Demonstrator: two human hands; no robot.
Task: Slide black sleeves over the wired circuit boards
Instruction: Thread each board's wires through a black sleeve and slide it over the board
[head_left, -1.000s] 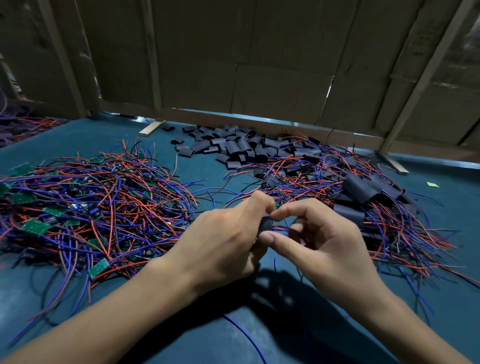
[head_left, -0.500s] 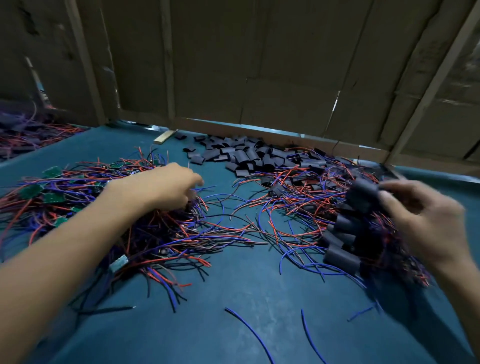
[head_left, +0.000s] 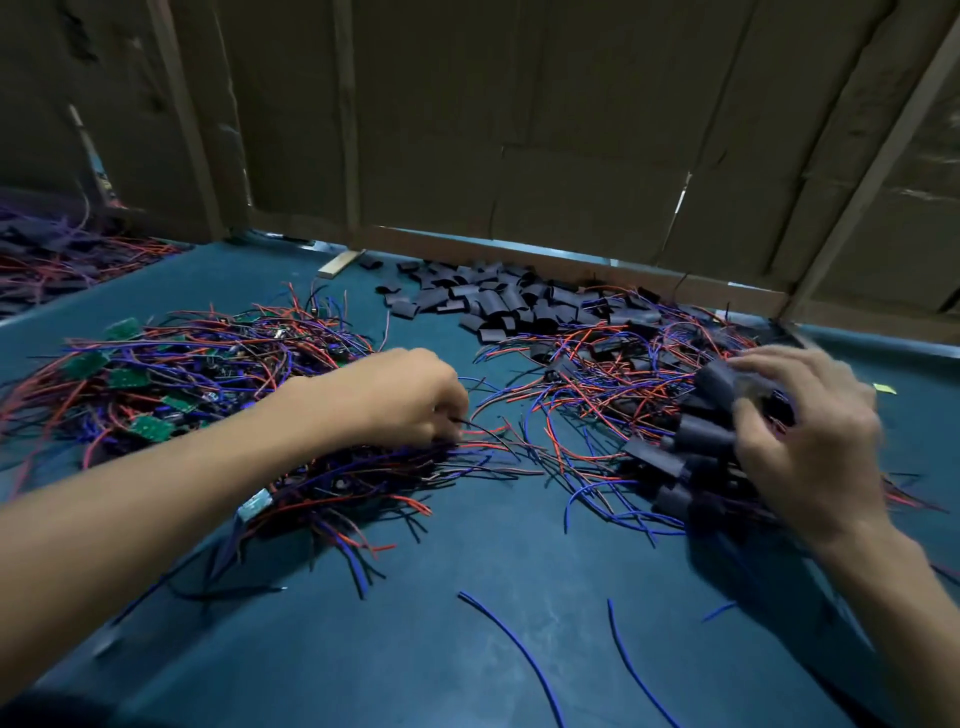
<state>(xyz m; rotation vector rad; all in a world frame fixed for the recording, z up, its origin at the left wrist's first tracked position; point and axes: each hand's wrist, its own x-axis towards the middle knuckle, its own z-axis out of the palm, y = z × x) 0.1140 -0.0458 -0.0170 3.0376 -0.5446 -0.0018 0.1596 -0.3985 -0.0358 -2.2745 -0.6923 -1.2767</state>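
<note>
Left hand: the left hand (head_left: 402, 400) is curled knuckles-up on the near edge of the left pile of wired circuit boards (head_left: 171, 384), fingertips pinching thin wires.
Right hand: the right hand (head_left: 810, 441) is blurred, fingers bent over sleeved boards (head_left: 701, 441); whether it grips one I cannot tell.
Axis: the sleeved boards under that hand lie across each other, most with long axes running left-right.
Loose black sleeves (head_left: 498, 304): heaped beyond and between the hands, near the cardboard wall (head_left: 519, 130).
Count: two hands, three heaps on the table (head_left: 467, 597); pieces too many to count.
</note>
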